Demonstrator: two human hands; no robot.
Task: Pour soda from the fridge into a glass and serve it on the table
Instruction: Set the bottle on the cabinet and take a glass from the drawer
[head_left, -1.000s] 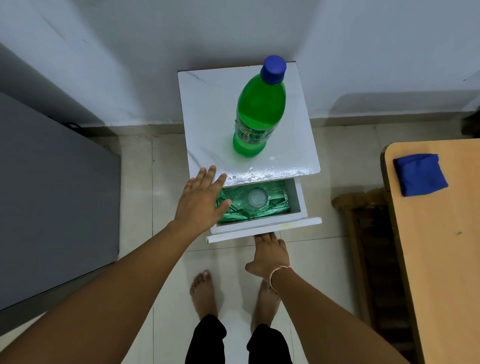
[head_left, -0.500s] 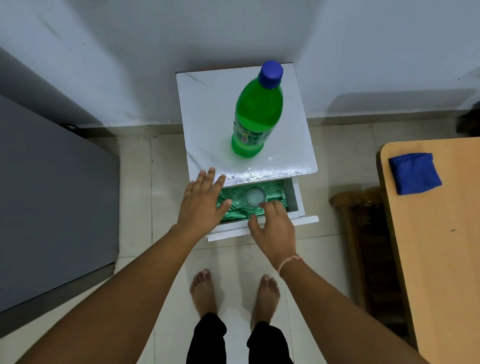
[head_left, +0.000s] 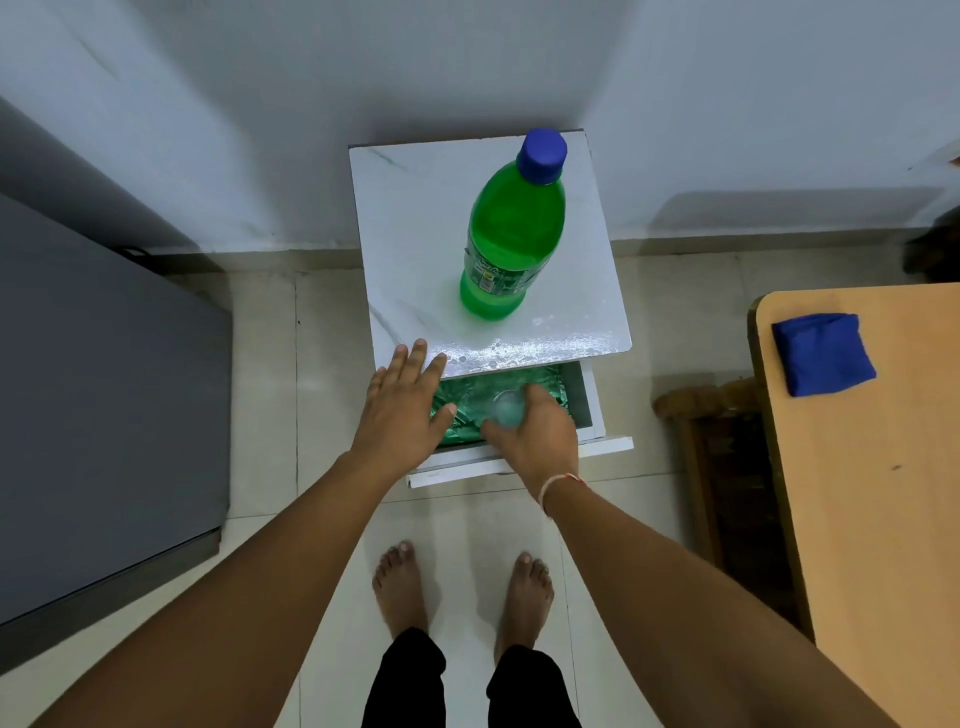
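From the head camera, looking down: a small white cabinet stands against the wall, and everything else is placed from it. On its top, toward the back right, a green soda bottle with a blue cap stands upright. Below the cabinet's front edge its drawer is pulled out, lined with crinkled green foil. In that drawer sits a clear glass, and the right hand reaches in from the front with thumb and fingers curled round it. The left hand lies flat, fingers straight and spread, its fingertips on the cabinet's front-left corner and its thumb over the drawer's left end. The two hands are apart, side by side. Right of the cabinet stands a wooden table carrying a folded blue cloth. Left of the cabinet is a grey fridge. In front of it, bare feet rest on the tiled floor.
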